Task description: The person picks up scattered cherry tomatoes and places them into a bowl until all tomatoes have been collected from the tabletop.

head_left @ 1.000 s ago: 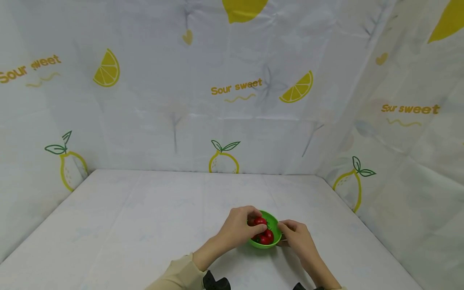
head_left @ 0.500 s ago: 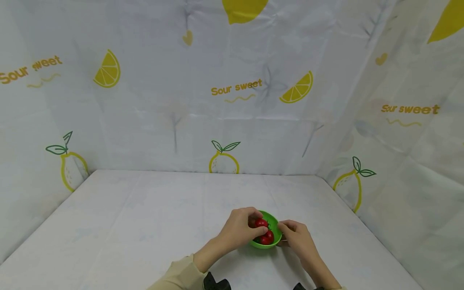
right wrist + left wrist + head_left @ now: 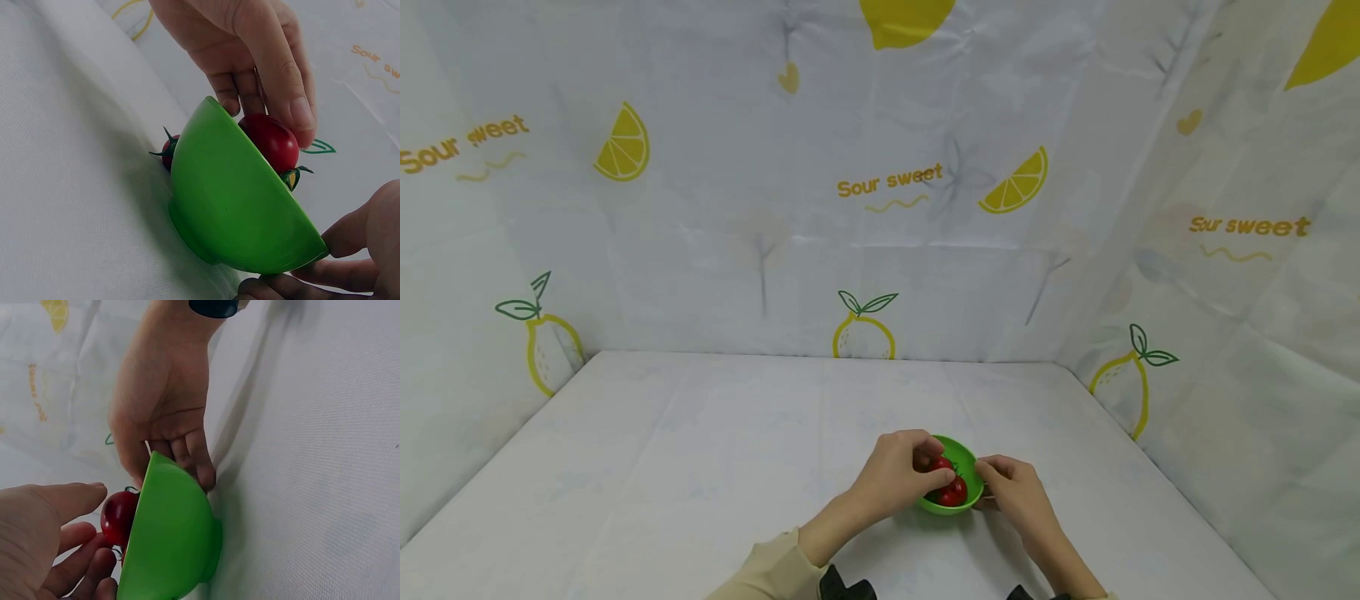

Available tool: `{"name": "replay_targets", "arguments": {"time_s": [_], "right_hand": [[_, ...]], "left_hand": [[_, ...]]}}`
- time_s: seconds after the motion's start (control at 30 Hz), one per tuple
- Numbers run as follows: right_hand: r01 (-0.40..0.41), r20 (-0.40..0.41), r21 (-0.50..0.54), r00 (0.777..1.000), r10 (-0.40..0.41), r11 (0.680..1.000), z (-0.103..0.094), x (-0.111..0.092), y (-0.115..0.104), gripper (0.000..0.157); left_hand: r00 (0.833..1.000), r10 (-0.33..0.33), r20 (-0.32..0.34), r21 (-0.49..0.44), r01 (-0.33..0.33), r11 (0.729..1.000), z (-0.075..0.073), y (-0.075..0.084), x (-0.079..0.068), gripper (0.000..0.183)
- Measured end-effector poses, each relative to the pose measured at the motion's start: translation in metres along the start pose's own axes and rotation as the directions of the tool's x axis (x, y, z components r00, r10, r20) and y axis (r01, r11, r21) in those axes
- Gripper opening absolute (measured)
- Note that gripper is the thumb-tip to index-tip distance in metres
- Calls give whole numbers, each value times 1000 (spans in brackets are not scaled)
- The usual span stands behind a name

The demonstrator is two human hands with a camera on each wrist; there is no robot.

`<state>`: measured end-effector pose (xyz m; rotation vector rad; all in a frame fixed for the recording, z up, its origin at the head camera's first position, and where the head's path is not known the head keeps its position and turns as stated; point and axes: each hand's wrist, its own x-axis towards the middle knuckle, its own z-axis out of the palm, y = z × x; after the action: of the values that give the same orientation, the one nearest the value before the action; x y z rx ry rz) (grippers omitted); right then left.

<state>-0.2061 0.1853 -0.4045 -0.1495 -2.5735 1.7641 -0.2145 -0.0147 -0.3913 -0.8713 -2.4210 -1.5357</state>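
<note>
A green bowl (image 3: 970, 476) stands on the white table with red cherry tomatoes (image 3: 952, 493) in it. My left hand (image 3: 898, 475) reaches over its left side, thumb and fingers curled around a tomato (image 3: 270, 142) at the rim. In the left wrist view that tomato (image 3: 119, 515) sits between thumb and fingertips. My right hand (image 3: 1018, 493) pinches the bowl's right rim, thumb at the edge and fingers below. In the right wrist view another tomato (image 3: 167, 152) with a green stem shows outside the bowl, low beside its wall; in the head view my left hand hides it.
The white table (image 3: 700, 467) spreads out around the bowl. A white curtain (image 3: 722, 208) printed with lemons and lettering hangs behind it and along the sides. Black wrist straps (image 3: 847, 585) are at the lower edge.
My left hand has shifted very slightly, and the upper tomato by its fingers sits a little lower in the bowl. The right hand and bowl have stayed in place.
</note>
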Motion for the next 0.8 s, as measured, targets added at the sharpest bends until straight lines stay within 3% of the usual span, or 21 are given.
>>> {"name": "replay_targets", "arguments": {"time_s": [0.4,0.63,0.8], "right_hand": [[0,1,0,1000,0,1000,0,-1,-2,32],[-2,4,-9,1000,2,1000,1,-1,-2,31],[-8,6,-13,1000,8,1000,0,0,-2,32]], "left_hand": [[997,-5,-76,-14,4,1000,-8,0,-3,28],[991,16,-131,23,-13,1000,-17,-8,-5,25],[980,-14,-201,30,20,999,-25,-17,-8,21]]}}
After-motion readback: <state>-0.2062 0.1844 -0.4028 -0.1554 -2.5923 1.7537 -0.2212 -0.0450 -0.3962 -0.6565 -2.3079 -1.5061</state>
